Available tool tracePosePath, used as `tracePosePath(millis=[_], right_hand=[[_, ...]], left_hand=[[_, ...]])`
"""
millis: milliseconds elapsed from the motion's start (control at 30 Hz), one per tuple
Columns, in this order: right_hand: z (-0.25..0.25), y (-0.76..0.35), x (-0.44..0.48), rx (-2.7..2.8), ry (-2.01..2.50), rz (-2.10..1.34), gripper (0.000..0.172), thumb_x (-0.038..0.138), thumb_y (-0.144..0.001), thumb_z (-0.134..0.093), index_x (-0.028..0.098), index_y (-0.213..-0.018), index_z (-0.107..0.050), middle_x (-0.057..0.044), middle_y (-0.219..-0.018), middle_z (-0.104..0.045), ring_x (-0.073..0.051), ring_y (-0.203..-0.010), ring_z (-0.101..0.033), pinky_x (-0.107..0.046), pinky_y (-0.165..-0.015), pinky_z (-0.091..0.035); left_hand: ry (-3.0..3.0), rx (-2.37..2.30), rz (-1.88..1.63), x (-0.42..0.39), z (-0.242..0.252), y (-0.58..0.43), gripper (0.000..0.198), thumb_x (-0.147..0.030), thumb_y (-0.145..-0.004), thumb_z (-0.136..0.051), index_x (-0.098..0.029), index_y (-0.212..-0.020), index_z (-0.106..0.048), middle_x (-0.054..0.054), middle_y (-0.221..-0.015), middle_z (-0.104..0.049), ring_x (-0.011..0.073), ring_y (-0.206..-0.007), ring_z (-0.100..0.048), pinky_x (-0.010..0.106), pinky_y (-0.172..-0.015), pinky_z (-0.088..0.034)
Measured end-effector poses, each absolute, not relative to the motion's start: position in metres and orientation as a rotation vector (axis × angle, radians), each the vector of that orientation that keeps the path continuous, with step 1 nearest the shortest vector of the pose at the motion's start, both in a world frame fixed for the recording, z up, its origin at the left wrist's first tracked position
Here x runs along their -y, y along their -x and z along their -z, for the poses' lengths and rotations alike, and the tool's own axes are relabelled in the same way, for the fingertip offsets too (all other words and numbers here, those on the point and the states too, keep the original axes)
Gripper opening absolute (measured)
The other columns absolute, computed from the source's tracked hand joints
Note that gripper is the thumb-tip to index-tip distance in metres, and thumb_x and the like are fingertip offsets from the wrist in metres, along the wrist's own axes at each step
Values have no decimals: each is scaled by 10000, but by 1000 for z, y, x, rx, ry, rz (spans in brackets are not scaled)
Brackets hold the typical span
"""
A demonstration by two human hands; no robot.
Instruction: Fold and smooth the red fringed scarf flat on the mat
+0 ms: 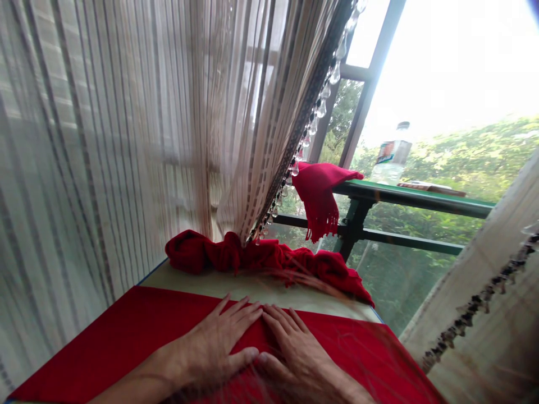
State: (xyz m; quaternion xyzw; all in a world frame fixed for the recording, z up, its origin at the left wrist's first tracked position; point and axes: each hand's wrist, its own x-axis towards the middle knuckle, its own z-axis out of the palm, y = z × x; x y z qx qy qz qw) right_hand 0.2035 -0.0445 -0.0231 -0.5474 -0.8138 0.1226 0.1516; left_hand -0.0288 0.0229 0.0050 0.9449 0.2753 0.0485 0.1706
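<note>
Cloth (pixel 105 342), red, under left hand (pixel 214 348), right hand (pixel 295 353); forearms (pixel 138 381) cropped.

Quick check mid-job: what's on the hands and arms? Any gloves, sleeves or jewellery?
Nothing worn that shows. The left hand and right hand are bare, with no gloves and no rings visible. The left forearm has no sleeve, watch or bracelet in view. Of the right arm only the wrist shows, also uncovered. Nails look short and unpainted.

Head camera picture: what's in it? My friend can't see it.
The left hand and right hand rest flat, side by side, on a red cloth. Beyond lies a bunched red scarf under a beaded curtain; a fringed red scarf hangs over a railing near a bottle.
</note>
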Motion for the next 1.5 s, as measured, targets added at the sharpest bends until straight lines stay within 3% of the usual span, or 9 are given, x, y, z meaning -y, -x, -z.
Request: tracePosePath(millis=[200, 400, 1067, 1333, 1500], right_hand=[[19, -207, 46, 2308, 1589, -373, 765, 627, -946, -510, 210, -1573, -373, -107, -1664, -355, -310, -1548, -297, -549, -1285, -224], [14, -210, 51, 2321, 1668, -399, 838, 678, -944, -474, 150, -1581, -337, -142, -1673, -276, -324, -1561, -237, -568, -1284, -205], [5, -228, 53, 2223, 1847, -376, 808, 701, -1003, -265, 143, -1584, -318, -121, -1686, -260, -266, -1573, -194, -527, -1303, -147], [11, -210, 49, 2282, 1642, -316, 731, 635, -1024, -320, 182, -1597, -288, -103, -1692, -239, -270, -1577, -179, -566, -1297, -133], [11, -202, 44, 2367, 1561, -415, 746, 656, -1001, -378, 192, -1583, -334, -116, -1674, -298, -293, -1562, -247, -577, -1288, -171]], left_hand=[[-2686, -783, -177, -27, -1, 29, 731, -660, -1024, -443, -280, -1631, -295, 58, -1672, -277, 314, -1556, -214, 543, -1283, -101], [-2651, -902, -65, -23, -9, 28, 912, -755, -959, -466, -194, -1641, -241, 104, -1689, -201, 334, -1567, -146, 573, -1274, -81], [-2643, -1033, -70, -31, -10, 28, 753, -642, -1021, -419, -218, -1632, -302, 78, -1691, -218, 309, -1576, -120, 571, -1272, -56], [-2649, -1022, -114, -33, -5, 28, 772, -612, -1000, -493, -200, -1627, -311, 107, -1683, -235, 329, -1570, -133, 593, -1265, -75], [-2635, -1072, -46, -34, -4, 26, 836, -636, -984, -501, -163, -1635, -276, 95, -1694, -197, 313, -1579, -97, 566, -1274, -42]])
